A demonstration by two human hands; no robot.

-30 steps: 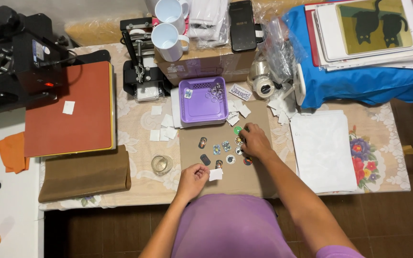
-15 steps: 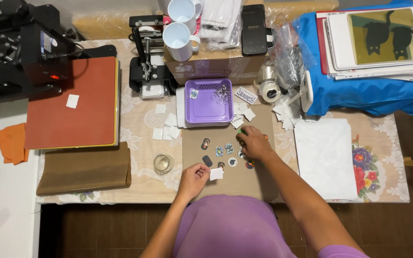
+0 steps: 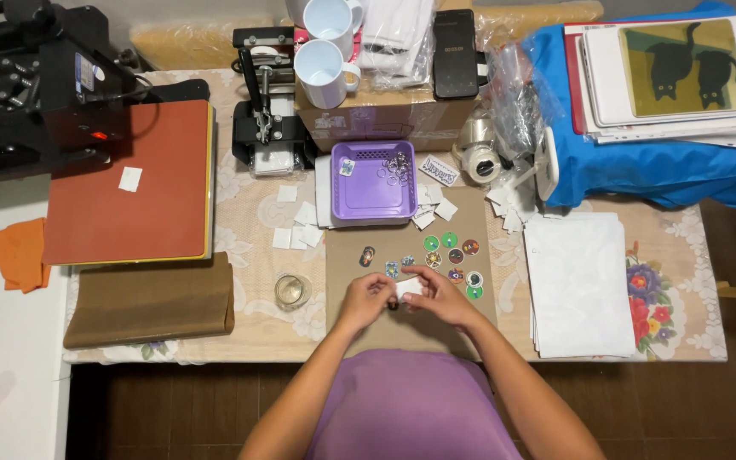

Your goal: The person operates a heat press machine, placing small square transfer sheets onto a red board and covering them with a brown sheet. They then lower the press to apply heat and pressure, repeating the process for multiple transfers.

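Note:
Both my hands meet over a brown mat (image 3: 342, 255) at the table's near edge. My left hand (image 3: 365, 300) and my right hand (image 3: 436, 294) together pinch a small white paper piece (image 3: 409, 288) between their fingertips. Just beyond them lie several small round printed discs (image 3: 451, 254), some green, some dark. A purple tray (image 3: 372, 181) with metal rings (image 3: 399, 166) in it stands farther back.
A black heat press (image 3: 27, 85) with an orange-red pad (image 3: 129, 183) fills the left. White mugs (image 3: 325, 61) and a mug press (image 3: 261, 111) stand at the back. White paper sheets (image 3: 577, 281) lie right, a blue bag (image 3: 658, 166) with boards behind. A small glass jar (image 3: 292, 290) sits near my left hand.
My right hand pulled back from the discs to meet my left hand. Both now hold the white piece that my left hand was on.

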